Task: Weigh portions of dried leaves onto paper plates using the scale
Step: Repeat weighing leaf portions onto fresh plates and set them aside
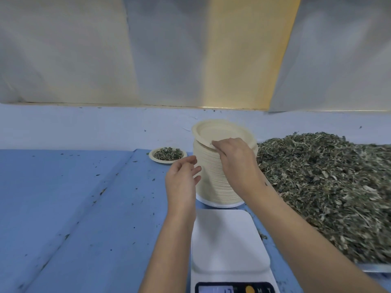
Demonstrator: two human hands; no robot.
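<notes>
A tall stack of cream paper plates stands behind the white scale, whose platform is bare. My right hand pinches the near rim of the top plate, which is tilted up off the stack. My left hand hovers just left of the stack with relaxed fingers, holding nothing. A filled plate of dried leaves sits further back on the left. A big heap of dried leaves fills the right side.
The blue table cover is creased and dotted with leaf crumbs. A pale wall rises close behind the table. The scale's display shows at the bottom edge. A metal tray rim edges the heap.
</notes>
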